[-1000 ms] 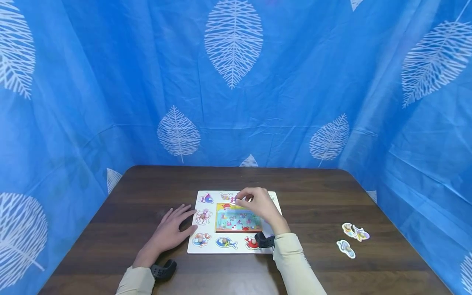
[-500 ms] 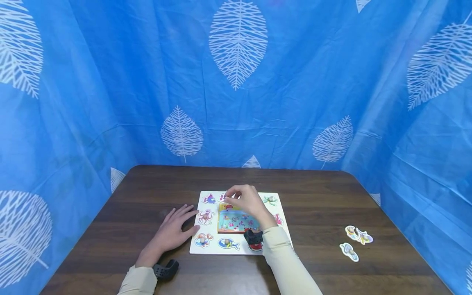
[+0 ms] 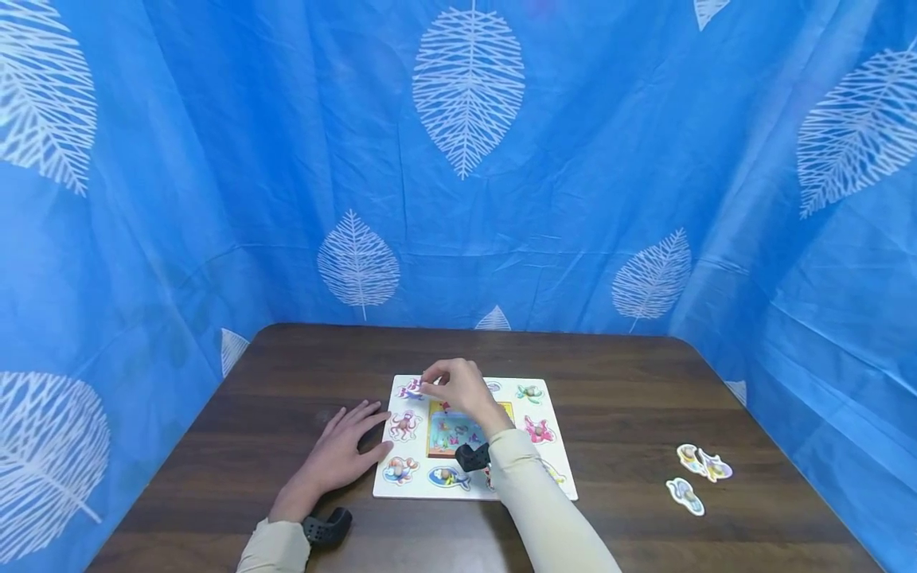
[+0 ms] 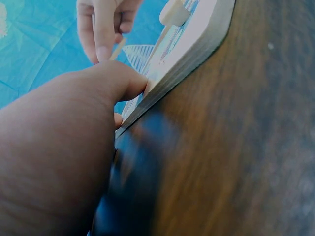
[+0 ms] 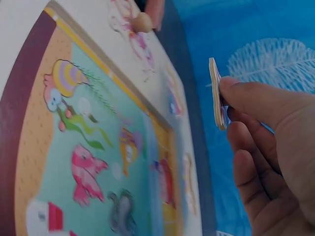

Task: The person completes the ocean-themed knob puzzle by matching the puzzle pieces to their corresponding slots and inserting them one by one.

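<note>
1. The right hand (image 3: 458,387) hovers over the far left part of the puzzle board (image 3: 559,455), near the middle of the table (image 3: 616,382). Its thumb and fingers are curled narrowly, pinching a thin flat puzzle piece (image 5: 216,93) by its edge; the right wrist view shows the piece held clear above the board, tilted on edge.

2. The left hand (image 3: 340,454) lies flat on the table at the board's left edge, fingers straight and slightly spread. In the left wrist view a fingertip (image 4: 129,83) presses against the board's side, bracing it.

3. Seated pieces with small knobs ring the board: an octopus piece (image 3: 403,424) along the left edge, a blue fish piece (image 3: 446,477) along the near edge, a pink piece (image 3: 538,430) on the right. The centre holds a printed sea picture (image 5: 93,162).

4. Three loose pieces (image 3: 693,471) lie well apart, towards the right edge of the table.

5. Risks, as I judge them: the pinch takes only the piece's rim, so it could twist or slip and drop onto the seated pieces. A tilted piece could catch on its recess edge rather than settle flat. Which recess suits it cannot be told. The forearm crosses the board and could nudge knobs.
</note>
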Demonstrator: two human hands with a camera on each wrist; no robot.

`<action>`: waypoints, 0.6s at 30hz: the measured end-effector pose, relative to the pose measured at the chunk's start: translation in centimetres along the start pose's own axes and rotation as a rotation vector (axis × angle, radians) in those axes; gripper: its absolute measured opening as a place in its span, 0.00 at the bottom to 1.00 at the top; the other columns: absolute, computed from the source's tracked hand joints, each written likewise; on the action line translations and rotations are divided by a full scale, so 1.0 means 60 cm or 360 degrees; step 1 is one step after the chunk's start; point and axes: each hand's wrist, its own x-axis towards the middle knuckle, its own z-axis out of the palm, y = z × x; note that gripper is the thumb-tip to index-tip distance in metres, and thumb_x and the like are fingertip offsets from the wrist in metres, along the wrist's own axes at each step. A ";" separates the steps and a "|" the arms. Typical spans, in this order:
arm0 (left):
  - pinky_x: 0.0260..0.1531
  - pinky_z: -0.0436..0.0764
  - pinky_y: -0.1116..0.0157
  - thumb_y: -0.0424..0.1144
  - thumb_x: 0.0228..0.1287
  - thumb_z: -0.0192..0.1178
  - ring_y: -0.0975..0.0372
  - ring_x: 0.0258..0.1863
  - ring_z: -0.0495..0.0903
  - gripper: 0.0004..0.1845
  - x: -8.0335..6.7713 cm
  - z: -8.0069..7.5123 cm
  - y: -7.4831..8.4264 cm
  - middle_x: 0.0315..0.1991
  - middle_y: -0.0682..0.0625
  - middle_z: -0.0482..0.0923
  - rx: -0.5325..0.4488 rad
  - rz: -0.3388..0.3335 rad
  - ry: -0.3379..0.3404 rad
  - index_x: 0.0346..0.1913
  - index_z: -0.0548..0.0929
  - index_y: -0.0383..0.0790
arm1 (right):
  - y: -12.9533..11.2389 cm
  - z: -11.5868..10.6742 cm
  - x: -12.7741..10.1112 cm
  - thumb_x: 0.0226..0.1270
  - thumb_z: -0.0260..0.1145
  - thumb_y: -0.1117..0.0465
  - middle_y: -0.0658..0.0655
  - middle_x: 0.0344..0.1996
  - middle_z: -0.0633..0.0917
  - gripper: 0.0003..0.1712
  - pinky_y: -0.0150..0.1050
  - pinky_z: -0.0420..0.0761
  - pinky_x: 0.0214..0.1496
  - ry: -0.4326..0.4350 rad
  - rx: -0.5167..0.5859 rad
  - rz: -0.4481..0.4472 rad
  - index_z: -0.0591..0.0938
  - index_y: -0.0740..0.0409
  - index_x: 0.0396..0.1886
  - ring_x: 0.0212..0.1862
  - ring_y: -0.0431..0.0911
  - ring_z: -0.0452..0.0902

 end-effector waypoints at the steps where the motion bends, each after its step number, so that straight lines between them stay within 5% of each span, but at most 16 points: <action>1: 0.77 0.51 0.35 0.56 0.71 0.63 0.44 0.79 0.59 0.30 -0.001 0.001 0.000 0.76 0.41 0.68 -0.0001 -0.0001 -0.0002 0.71 0.77 0.46 | 0.001 0.005 0.001 0.65 0.76 0.54 0.44 0.33 0.89 0.05 0.32 0.75 0.33 -0.0011 -0.0010 0.0017 0.92 0.47 0.38 0.32 0.38 0.76; 18: 0.78 0.51 0.37 0.56 0.71 0.63 0.45 0.79 0.60 0.30 -0.002 0.008 -0.003 0.76 0.42 0.68 -0.0004 0.0010 0.0037 0.71 0.78 0.47 | 0.008 0.047 0.026 0.65 0.76 0.58 0.44 0.32 0.89 0.04 0.37 0.80 0.42 -0.0091 -0.0082 0.0113 0.91 0.48 0.38 0.34 0.38 0.79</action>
